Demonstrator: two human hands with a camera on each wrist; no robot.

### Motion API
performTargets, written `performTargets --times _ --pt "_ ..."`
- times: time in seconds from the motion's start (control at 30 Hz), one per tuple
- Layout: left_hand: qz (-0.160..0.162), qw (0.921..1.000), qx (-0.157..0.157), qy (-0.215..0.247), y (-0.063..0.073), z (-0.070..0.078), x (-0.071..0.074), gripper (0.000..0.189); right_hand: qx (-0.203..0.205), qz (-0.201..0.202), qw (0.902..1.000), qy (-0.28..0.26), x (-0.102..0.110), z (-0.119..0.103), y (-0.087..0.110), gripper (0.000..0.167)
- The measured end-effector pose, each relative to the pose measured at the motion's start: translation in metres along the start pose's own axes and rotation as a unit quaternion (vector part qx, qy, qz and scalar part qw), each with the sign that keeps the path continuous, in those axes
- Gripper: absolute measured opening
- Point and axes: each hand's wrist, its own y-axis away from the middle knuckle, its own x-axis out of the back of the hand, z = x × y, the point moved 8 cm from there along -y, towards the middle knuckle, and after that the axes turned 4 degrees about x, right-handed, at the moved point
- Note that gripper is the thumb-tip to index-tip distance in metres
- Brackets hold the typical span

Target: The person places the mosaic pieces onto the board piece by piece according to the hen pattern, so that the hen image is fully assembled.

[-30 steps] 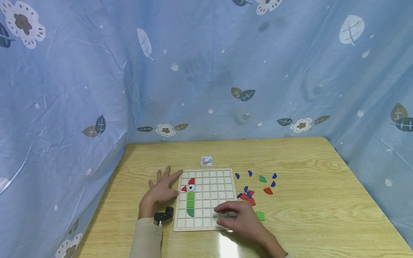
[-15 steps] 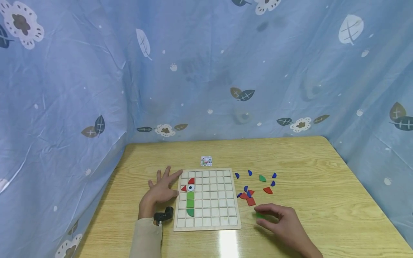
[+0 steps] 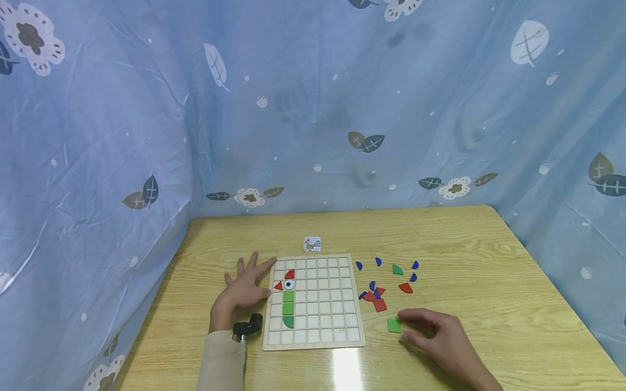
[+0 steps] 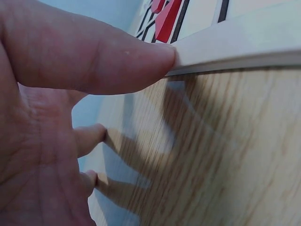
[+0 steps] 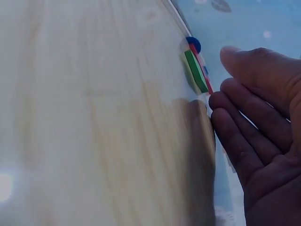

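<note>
My left hand (image 3: 248, 288) lies spread at the left side of a wooden grid board (image 3: 325, 345). In the left wrist view its thumb (image 4: 117, 61) touches the board's edge. Down one column of the board run a red quarter piece (image 3: 290, 275), a round eye piece (image 3: 289, 284), two light green squares (image 3: 288, 302) and a green quarter piece (image 3: 288, 322); a red triangle (image 3: 279, 285) sits left of the eye. Right of the board, my right hand (image 3: 435, 334) is beside a loose light green square (image 3: 393, 326), thumb and fingers apart, holding nothing.
Blue half-rounds (image 3: 379, 262), a green quarter piece (image 3: 398, 270), a red quarter piece (image 3: 406, 288) and a small pile with a red square (image 3: 380, 305) lie right of the board. A small pattern card (image 3: 312, 244) lies behind it. A blue curtain (image 3: 313, 108) hangs behind the table.
My right hand has moved right, from over the board's lower right corner to the loose green square, then slightly away, uncovering it. My left hand has stayed in place.
</note>
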Motion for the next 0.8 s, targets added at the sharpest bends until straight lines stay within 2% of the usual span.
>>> performTargets --times 0.57,0.8 --pt "0.003 1.0 0.001 0.003 0.001 -0.001 0.0 0.088 0.089 0.011 0.9934 0.072 -0.009 -0.013 -0.006 0.043" --pt "0.004 1.0 0.0 0.003 0.0 0.0 0.0 0.089 0.082 0.018 0.9941 0.069 -0.009 -0.014 -0.008 0.041"
